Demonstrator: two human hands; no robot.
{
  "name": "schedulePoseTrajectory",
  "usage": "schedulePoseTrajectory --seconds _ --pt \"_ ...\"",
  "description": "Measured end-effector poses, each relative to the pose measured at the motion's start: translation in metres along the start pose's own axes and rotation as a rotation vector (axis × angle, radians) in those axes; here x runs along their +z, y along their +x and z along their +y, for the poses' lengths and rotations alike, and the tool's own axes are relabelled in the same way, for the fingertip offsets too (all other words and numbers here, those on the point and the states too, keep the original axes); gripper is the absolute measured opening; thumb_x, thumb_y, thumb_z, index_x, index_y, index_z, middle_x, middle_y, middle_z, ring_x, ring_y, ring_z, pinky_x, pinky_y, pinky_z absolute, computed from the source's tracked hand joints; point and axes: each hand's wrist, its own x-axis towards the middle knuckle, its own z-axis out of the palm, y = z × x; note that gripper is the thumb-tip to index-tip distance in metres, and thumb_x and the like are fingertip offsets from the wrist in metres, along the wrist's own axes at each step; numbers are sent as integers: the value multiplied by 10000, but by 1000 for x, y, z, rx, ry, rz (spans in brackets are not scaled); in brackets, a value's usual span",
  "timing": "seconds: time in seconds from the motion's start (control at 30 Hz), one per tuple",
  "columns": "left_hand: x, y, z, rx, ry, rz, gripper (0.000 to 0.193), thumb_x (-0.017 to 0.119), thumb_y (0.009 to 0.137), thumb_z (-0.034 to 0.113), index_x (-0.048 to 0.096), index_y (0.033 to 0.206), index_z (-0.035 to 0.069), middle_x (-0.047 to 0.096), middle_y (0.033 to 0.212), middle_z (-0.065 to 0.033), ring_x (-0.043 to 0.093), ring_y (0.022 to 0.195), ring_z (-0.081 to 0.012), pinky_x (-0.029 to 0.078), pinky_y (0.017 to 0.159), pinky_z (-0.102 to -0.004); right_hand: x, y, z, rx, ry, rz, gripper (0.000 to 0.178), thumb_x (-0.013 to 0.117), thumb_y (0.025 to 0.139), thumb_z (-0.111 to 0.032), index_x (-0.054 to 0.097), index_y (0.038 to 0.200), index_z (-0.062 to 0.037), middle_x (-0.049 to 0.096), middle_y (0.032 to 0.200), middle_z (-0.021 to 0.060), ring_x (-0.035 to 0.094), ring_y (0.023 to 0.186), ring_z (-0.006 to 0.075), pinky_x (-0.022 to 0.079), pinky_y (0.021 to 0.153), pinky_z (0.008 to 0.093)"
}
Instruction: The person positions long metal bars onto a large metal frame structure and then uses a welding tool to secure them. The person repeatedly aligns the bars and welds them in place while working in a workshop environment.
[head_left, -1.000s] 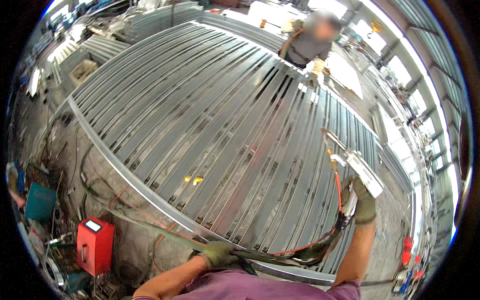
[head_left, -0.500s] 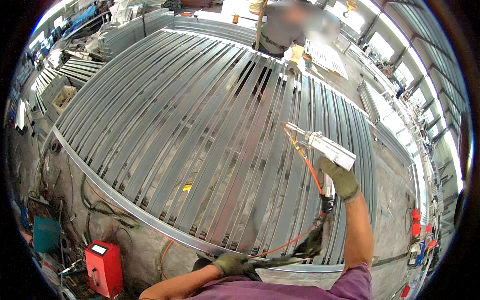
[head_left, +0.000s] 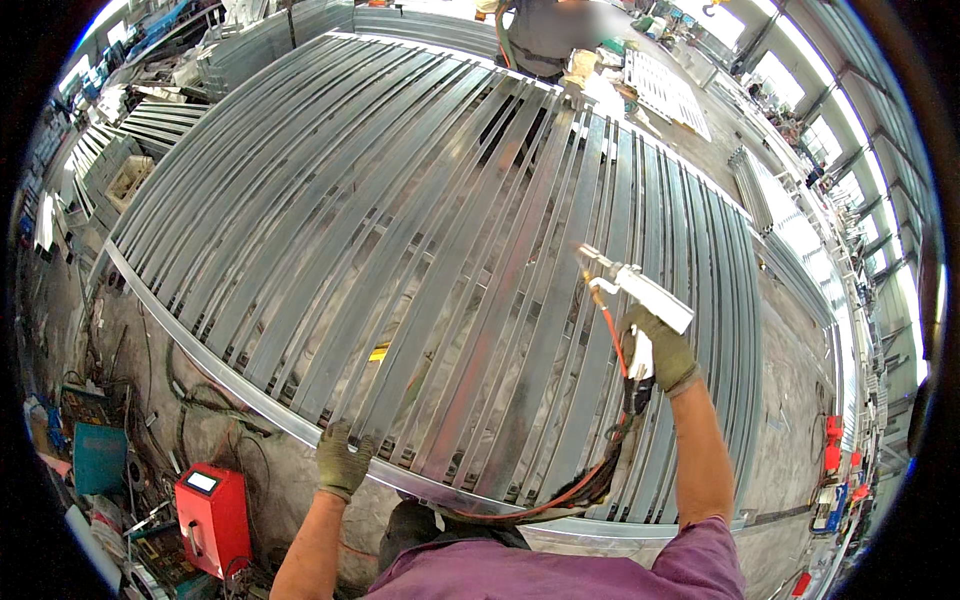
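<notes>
A white and silver welding gun [head_left: 645, 292] is in my gloved right hand [head_left: 660, 350], whose fingers wrap its grip. Its nozzle points up and left over the grey metal slats. From the grip, a black and orange cable [head_left: 600, 470] curves down toward my body. My gloved left hand [head_left: 345, 462] rests at the front rail [head_left: 440, 487] of the large slatted metal panel [head_left: 400, 270]. Its fingers extend over the rail onto the slat ends, holding nothing that I can see.
Beyond the far edge stands another person [head_left: 545, 40] in dark clothing, with a gloved hand near the slats. On the floor at left are a red machine [head_left: 212, 520] and a teal box [head_left: 98, 458]. Stacked metal profiles [head_left: 250, 60] lie at the back left.
My left hand has left the cable by my waist and moved left to the front rail. The welding gun has shifted slightly left and stays in my right hand.
</notes>
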Motion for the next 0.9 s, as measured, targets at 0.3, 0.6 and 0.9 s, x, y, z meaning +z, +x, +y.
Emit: schedulePoseTrajectory --seconds 0.3,0.6,0.9 --pt "-18 57 29 82 332 -218 1029 776 831 601 365 1592 43 287 1657 -297 224 1562 -474 220 1271 -546 -25 -11 -11 231 -27 -369 283 746 925 -229 715 1085 3 721 960 93 675 807 170 557 717 308" --pt "56 121 96 313 615 -563 1095 620 860 777 230 1681 168 91 1748 -215 26 1621 -406 81 1305 -514 34 -46 84 573 -38 -710 510 855 878 -115 657 1339 -24 741 1052 56 680 978 149 566 887 335" --pt "106 125 102 358 671 -710 970 657 854 742 344 1649 282 102 1757 -167 11 1626 -390 18 1297 -570 73 -61 141 637 -126 -877 516 841 923 -310 670 1345 -68 635 738 -34 538 574 46 437 491 261"
